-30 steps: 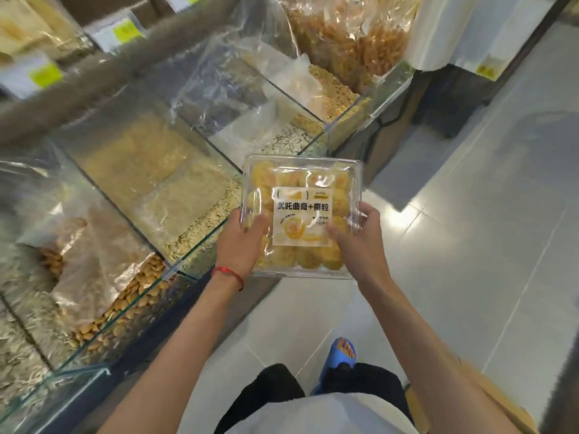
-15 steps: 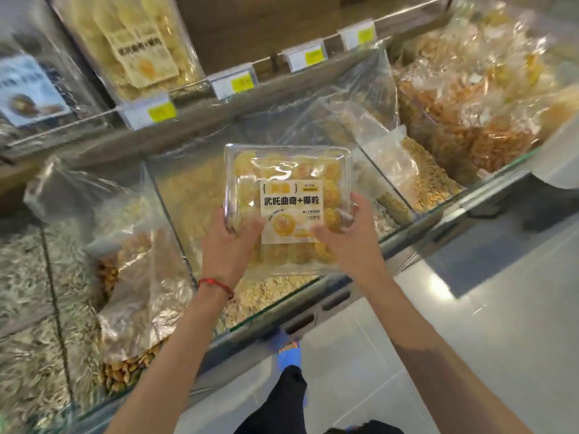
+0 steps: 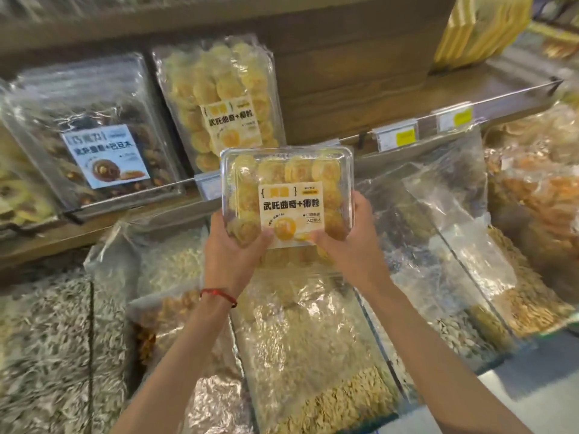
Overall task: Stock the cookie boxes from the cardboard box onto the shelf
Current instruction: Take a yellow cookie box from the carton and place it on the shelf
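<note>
One cookie box (image 3: 286, 170) in the grip of left hand (image 3: 233, 255) and right hand (image 3: 351, 245), two labelled boxes (image 3: 219, 98) shelved behind

Single view from a wide-angle camera worn on the person's head. It faces forward and down at the wooden shelf (image 3: 391, 98), which crosses the upper frame, with the glass bins (image 3: 313, 355) beneath it nearest the lens. Both forearms (image 3: 175, 364) enter from the bottom edge; the left hand (image 3: 233, 255) and right hand (image 3: 351, 245) grip the cookie box (image 3: 286, 195) near the centre, at close range. Straight edges bow toward the frame borders.
</note>
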The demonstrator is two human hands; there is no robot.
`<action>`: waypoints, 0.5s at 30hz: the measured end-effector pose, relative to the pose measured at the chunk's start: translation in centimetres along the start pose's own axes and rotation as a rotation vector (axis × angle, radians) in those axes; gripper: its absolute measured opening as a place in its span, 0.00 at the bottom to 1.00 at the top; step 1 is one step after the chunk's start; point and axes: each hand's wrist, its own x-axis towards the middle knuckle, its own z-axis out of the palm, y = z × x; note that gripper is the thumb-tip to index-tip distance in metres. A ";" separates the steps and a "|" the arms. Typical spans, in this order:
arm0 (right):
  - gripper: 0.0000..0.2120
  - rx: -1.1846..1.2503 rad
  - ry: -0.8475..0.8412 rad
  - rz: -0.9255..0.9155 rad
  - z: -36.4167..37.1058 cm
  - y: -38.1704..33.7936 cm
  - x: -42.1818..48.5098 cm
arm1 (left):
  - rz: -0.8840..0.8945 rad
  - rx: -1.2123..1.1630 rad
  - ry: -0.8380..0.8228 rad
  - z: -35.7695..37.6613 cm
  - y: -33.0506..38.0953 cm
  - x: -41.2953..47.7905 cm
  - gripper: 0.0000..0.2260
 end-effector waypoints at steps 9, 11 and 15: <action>0.45 -0.064 -0.050 -0.220 4.5 -3.6 10.1 | 0.104 0.035 0.225 -1.0 1.9 8.7 0.27; 0.44 -0.061 -0.047 -0.274 5.4 -4.3 12.4 | 0.132 0.057 0.260 -1.3 2.5 10.8 0.25; 0.45 -0.075 -0.104 -0.248 7.0 -6.0 17.0 | 0.129 0.094 0.326 -1.7 2.8 14.7 0.25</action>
